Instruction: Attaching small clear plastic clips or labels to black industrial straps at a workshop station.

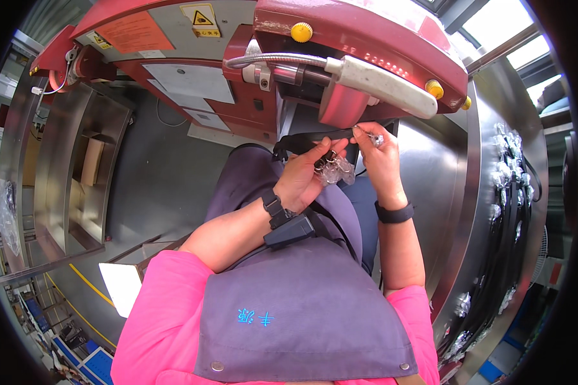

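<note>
So I've got a black strap [308, 138] stretched between my hands, just below the pink wheel [341, 106] on this big red machine [366, 29]; can't tell if they're touching. My left hand [300, 178] is curled around it, thumb pressing down, with plastic-wrapped metal rings [338, 171] bunched at the fingers. My right hand [380, 159] pinches the other end, a scrap of clear plastic [378, 139] poking out. More black straps [508, 192] lie on the steel table [492, 106] to my right.

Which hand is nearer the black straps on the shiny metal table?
Right: the right hand is left of the black straps; the left hand is farther left.
</note>
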Tool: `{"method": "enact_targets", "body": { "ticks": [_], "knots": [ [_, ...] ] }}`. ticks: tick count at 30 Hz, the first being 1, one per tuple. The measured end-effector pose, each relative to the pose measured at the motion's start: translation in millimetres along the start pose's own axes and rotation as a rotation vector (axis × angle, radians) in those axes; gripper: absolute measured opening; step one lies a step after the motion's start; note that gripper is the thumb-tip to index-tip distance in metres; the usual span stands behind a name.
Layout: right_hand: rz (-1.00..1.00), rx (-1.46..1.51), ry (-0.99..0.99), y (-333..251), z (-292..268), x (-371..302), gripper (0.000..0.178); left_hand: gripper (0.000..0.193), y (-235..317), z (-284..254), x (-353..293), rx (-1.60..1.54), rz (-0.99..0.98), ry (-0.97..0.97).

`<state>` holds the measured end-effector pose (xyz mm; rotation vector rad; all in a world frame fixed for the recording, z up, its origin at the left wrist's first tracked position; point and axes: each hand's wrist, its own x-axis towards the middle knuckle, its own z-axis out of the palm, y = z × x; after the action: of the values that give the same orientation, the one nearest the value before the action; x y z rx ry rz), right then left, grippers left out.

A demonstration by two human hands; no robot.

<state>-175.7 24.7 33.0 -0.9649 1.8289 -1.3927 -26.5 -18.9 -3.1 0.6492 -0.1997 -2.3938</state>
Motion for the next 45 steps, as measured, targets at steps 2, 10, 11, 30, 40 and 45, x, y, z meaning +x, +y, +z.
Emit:
{"method": "enact_targets", "body": {
  "ticks": [2, 10, 11, 30, 40, 45],
  "knots": [
    [0.008, 0.004, -0.003, 1, 0, 2, 0.014, 0.029, -1, 0, 0, 0.033, 0.015, -0.009],
    [0.077, -0.053, -0.017, -5, -2, 4, 0.014, 0.028, -1, -2, 2, 0.025, 0.014, -0.002],
    [0.066, -0.032, -0.012, -4, -1, 5, 0.015, 0.028, -2, -2, 3, 0.021, 0.016, -0.007],
    [0.057, 0.389, -0.030, 10, -12, -5, 0.011, 0.024, -8, 13, -1, 0.024, 0.022, -0.067],
    [-0.132, 0.808, -0.004, 29, -7, -45, 0.027, 0.020, -11, -1, -23, 0.140, -0.039, -0.141],
    [-0.185, 0.929, -0.028, 26, 4, -54, 0.018, 0.018, -17, -8, -25, 0.093, -0.163, -0.120]
  ]
}}
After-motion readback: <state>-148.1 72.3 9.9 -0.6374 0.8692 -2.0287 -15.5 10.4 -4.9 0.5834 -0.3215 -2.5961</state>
